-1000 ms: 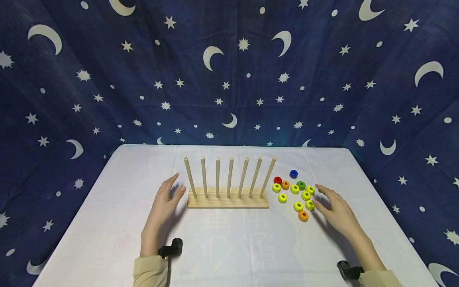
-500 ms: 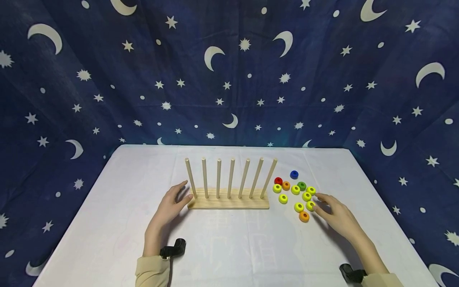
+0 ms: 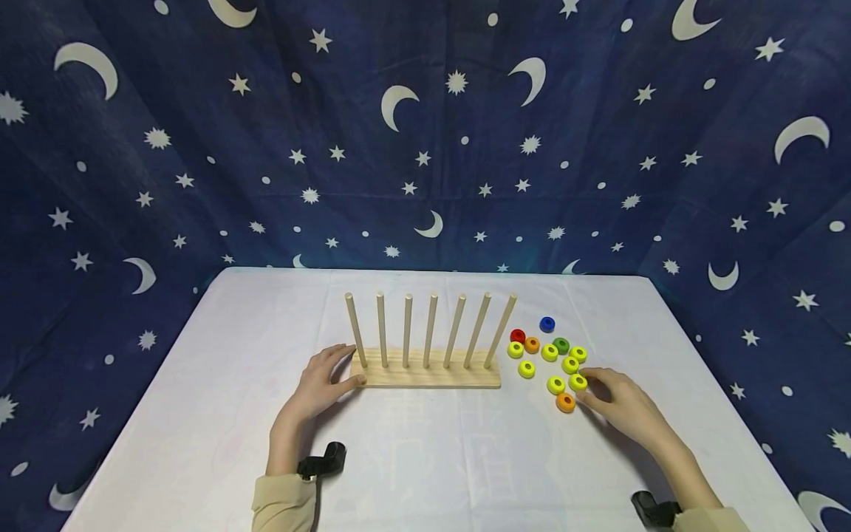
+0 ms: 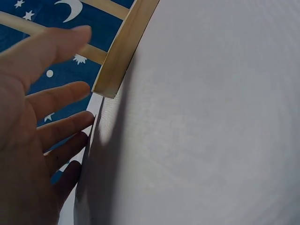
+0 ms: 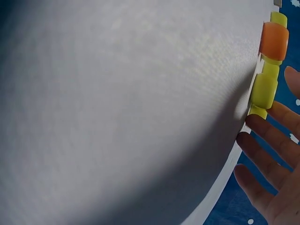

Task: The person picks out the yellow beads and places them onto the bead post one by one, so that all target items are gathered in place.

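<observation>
A wooden peg rack [image 3: 425,377] with a row of upright pegs stands mid-table. At its left end is my left hand [image 3: 318,384], the thumb tip over the front corner and the index finger by the back corner. In the left wrist view, that hand's fingers [image 4: 65,124] are spread and fairly straight beside the base's end. To the right, my right hand [image 3: 623,405] has thumb and index finger on either side of a yellow ring bead [image 3: 578,382]. The right wrist view has its straight fingertips [image 5: 253,121] right at a yellow bead [image 5: 264,91].
Several more yellow beads lie loosely about, with a blue bead [image 3: 547,324], a red bead [image 3: 518,336], a green bead [image 3: 561,346] and two orange ones, the nearer orange bead [image 3: 566,403] frontmost. A dark star-patterned curtain [image 3: 425,148] surrounds the white table [image 3: 425,473].
My left hand has moved right and down onto the rack's left end. My right hand has lowered slightly to the nearest yellow bead at the right. The rack and beads look unmoved.
</observation>
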Available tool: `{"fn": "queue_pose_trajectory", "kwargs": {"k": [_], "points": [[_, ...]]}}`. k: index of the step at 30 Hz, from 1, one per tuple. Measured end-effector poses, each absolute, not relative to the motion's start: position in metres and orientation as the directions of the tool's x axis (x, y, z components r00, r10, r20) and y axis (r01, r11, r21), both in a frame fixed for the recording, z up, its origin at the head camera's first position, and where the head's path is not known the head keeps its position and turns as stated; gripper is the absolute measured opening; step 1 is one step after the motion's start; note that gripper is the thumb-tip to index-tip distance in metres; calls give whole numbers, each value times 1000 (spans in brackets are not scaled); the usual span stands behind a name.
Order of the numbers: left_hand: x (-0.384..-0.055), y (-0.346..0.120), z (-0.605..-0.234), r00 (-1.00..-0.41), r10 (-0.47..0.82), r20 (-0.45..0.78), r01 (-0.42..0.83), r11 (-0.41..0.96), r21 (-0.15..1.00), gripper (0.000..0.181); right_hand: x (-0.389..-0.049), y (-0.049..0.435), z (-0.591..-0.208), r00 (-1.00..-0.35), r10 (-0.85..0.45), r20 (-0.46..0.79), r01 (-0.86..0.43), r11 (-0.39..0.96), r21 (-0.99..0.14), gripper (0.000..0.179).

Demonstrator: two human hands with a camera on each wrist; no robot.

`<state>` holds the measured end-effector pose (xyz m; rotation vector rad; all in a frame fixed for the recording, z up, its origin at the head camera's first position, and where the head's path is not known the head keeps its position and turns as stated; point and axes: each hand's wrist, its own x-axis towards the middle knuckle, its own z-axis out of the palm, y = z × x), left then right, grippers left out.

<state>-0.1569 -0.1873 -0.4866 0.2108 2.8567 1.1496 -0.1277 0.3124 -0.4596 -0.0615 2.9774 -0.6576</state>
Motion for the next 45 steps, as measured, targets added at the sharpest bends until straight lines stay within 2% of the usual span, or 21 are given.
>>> {"fn": "queue_pose_trajectory", "kwargs": {"k": [16,32,45], "points": [[-160,-185,-490,-988,149,-29,95,754,650,68,-137,311,-459,-995,-96,-5,-88,935,-344,41],[-158,-182,-490,-989,144,-29,92,760,644,67,-139,310,-459,-997,-78,-23,-68,951,-302,36],[-159,-184,-490,-990,142,-11,103,762,639,67,-141,309,-458,-997,-65,-41,-47,942,-332,35]]}}
